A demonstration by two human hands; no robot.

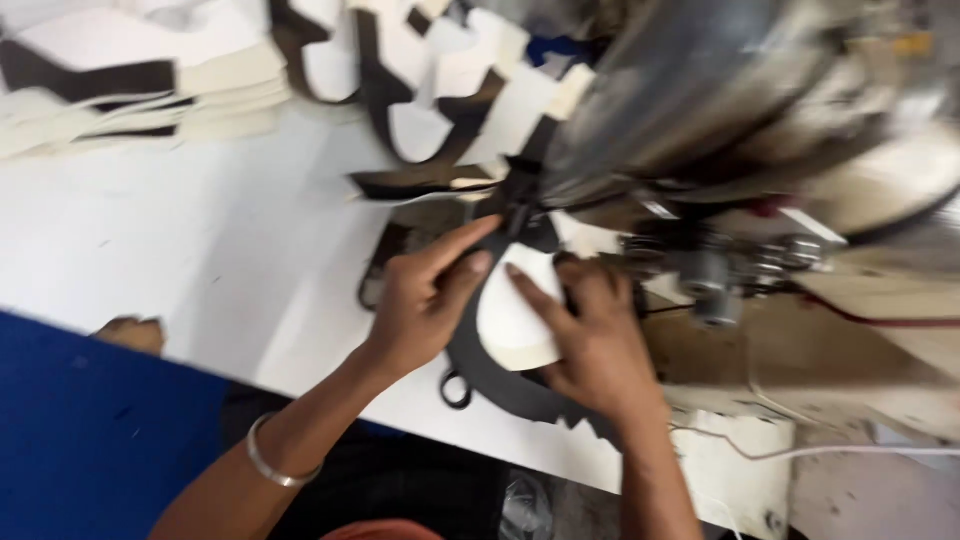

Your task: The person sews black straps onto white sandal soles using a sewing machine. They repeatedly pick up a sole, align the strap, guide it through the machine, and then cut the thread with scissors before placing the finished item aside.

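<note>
At the edge of the white bench (200, 260), in front of a sewing machine (720, 130), both hands press on a curved dark leather piece (490, 375) with a cream lining panel (512, 320) lying on top of it. The left hand (420, 300) comes in from the lower left, wrist bent, its forefinger stretched toward the machine's foot and its thumb on the lining's edge; a metal bangle (275, 462) rings that forearm. The right hand (590, 335) lies flat, fingers spread across the lining, pinning rather than clasping. Neither grip closes around the piece. Stacks of cut cream and brown pieces (150, 90) lie farther back, blurred.
</note>
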